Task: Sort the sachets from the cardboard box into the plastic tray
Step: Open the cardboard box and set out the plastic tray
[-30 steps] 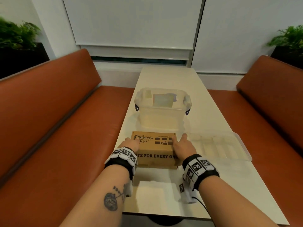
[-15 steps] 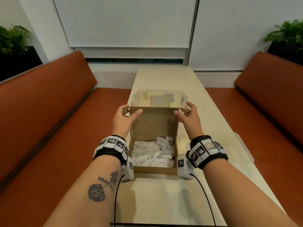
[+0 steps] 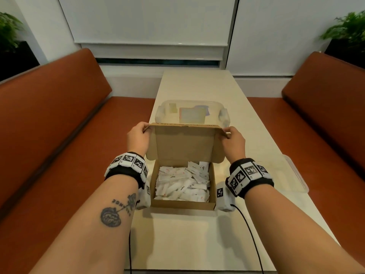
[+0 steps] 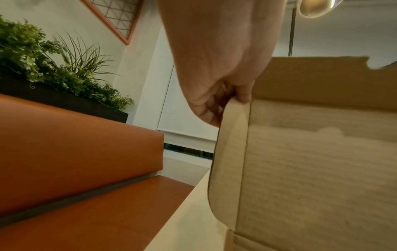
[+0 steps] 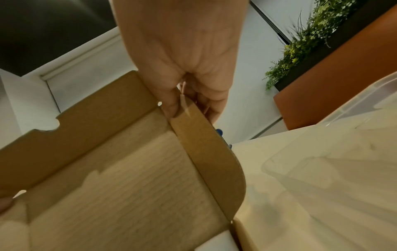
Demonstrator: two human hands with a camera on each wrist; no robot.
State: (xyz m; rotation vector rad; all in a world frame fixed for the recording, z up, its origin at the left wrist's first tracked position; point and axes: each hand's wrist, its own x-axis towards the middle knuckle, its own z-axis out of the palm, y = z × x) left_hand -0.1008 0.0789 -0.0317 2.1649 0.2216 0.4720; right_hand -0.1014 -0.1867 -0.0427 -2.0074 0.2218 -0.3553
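Here, left hand and right hand are pinching the lid corners, fingers clamped. Box is sitting open on counter; sachets are lying inside.

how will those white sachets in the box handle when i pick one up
The sachets look thin and flat, so probably light and floppy. They lie in a loose overlapping heap in the cardboard box, so pinching one may drag neighbours along. They look smooth, possibly slippery.
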